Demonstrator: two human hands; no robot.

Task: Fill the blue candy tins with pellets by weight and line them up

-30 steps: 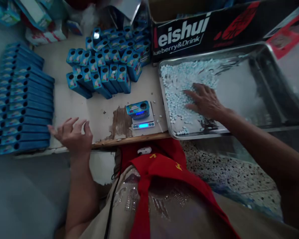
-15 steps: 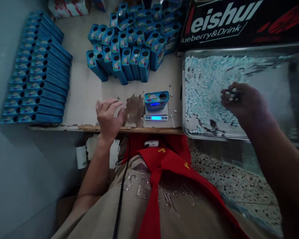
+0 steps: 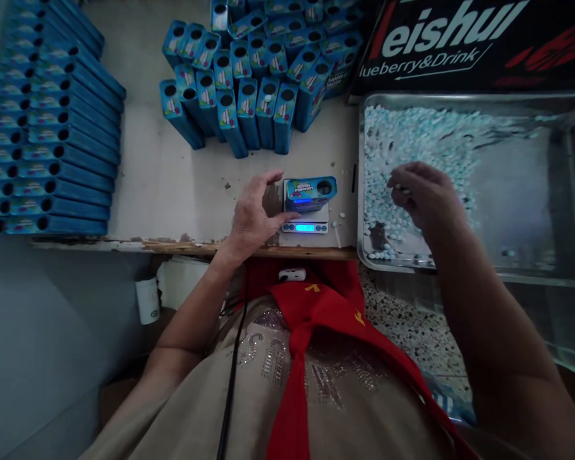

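A blue tin [image 3: 309, 194] with a round hole in its top stands on a small digital scale [image 3: 320, 217] with a lit display. Just left of the tin is my left hand [image 3: 255, 214], open, thumb and fingers spread on either side of the tin's near end. Above the left part of a metal tray [image 3: 489, 273], my right hand [image 3: 424, 191] is closed around several small pale candies [image 3: 402, 190]. Loose white and light-blue candies [image 3: 421, 124] cover the tray's left and back areas. How many my right hand holds is hidden by the fingers.
Many upright blue tins [image 3: 249, 108] crowd the back of the table [image 3: 144, 191]. Stacked blue tins [image 3: 62, 147] line the left side. A black printed box [image 3: 436, 51] stands behind the tray. A few stray candies [image 3: 342, 215] lie right of the scale.
My left hand has moved right, up to the tin on the scale. My right hand has moved left over the tray with candies in it, and its fingers have turned downward.
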